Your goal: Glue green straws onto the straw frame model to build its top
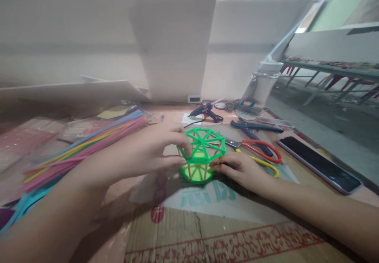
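Note:
A small green craft frame [202, 140] stands upright on the table. Its top is a wheel of spokes inside a many-sided rim, carried on thin brown sticks above a round light-green base [197, 171] with a darker green edge. My left hand [160, 148] pinches the left side of the upper rim between thumb and fingers. On the right, my right hand [241, 170] is closed on the side of the frame, near a stick below the rim; its fingertips are partly hidden.
Scissors [260, 148], pliers [257, 127] and a phone [319, 164] lie to the right. Behind the frame are a blue glue gun [205, 112] and a water bottle [257, 91]. Colourful pipe cleaners [85, 144] lie at left. Printed cardboard [177, 231] covers the front.

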Demonstrator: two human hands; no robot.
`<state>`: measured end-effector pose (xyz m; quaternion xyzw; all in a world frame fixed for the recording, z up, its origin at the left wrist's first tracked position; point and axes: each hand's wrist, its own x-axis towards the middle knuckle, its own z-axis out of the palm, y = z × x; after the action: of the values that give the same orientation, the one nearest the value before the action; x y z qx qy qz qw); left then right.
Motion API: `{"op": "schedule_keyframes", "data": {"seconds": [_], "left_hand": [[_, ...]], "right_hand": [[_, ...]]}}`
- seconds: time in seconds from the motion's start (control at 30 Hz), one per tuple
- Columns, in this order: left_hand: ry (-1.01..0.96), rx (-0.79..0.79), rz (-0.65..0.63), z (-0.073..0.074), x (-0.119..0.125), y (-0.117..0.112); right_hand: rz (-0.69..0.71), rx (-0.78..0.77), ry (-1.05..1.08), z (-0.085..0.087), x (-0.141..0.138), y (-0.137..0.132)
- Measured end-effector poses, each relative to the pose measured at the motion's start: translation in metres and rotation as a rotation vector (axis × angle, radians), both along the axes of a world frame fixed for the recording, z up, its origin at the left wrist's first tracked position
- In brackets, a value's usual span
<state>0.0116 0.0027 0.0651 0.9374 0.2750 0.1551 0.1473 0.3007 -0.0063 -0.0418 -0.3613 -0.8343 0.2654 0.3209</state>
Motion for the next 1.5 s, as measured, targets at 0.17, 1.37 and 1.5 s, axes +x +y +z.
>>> {"op": "schedule_keyframes", "data": {"seconds": [0.17,1.37,1.5], "left_hand": [[0.013,0.060,-0.015,0.001,0.004,-0.001],[0.012,0.236,-0.010,-0.010,0.022,-0.013],[0.004,0.245,0.003,-0.012,0.021,-0.013]], "right_hand": [[0.002,-0.038,-0.015,0.002,0.001,0.000],[0.048,0.003,0.002,0.002,0.000,-0.001],[0.027,-0.022,-0.006,0.002,0.000,-0.002]]}}
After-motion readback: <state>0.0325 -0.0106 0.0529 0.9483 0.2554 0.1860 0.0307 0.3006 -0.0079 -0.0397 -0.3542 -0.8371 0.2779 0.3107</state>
